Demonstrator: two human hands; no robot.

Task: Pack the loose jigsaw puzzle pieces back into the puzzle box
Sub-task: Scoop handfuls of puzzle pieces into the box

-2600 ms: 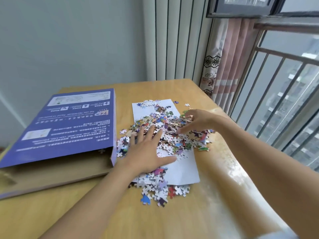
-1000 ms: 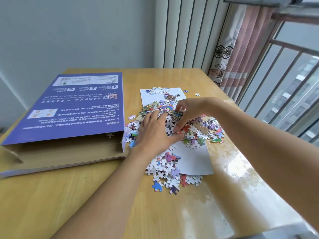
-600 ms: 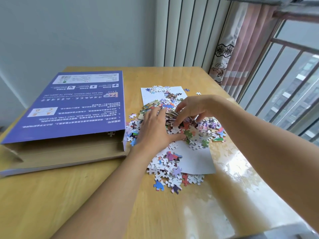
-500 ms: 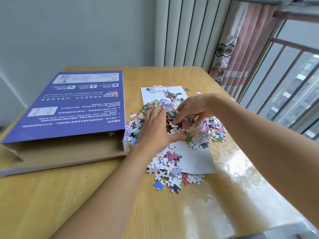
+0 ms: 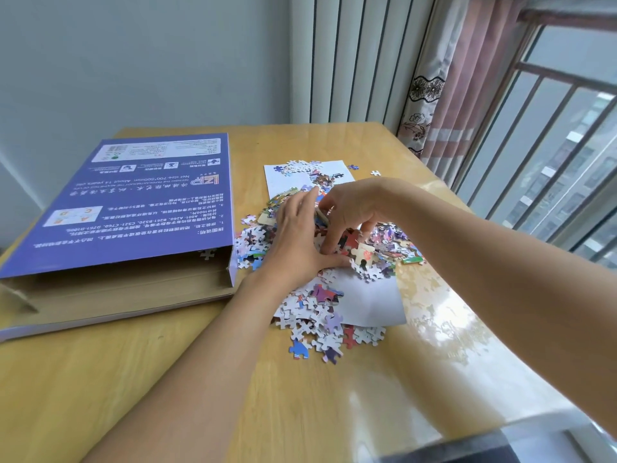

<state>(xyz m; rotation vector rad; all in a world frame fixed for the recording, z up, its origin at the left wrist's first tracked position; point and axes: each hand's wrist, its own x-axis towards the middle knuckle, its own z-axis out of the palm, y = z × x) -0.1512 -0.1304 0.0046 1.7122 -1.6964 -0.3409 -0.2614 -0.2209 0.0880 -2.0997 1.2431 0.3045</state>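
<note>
glossy wooden table [image 5: 200,379] by barred window [image 5: 551,145] — left hand [image 5: 297,238] flat on puzzle pieces [image 5: 320,315], right hand [image 5: 350,212] pinching some; puzzle box [image 5: 133,202] beside.

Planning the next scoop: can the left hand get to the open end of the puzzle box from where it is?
Probably yes. The left hand rests on the puzzle pieces right beside the puzzle box, nothing between them.

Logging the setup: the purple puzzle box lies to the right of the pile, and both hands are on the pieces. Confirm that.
Not quite: the head view shows the purple puzzle box to the left of the pile. Both the left hand and right hand are on the pieces.
</note>
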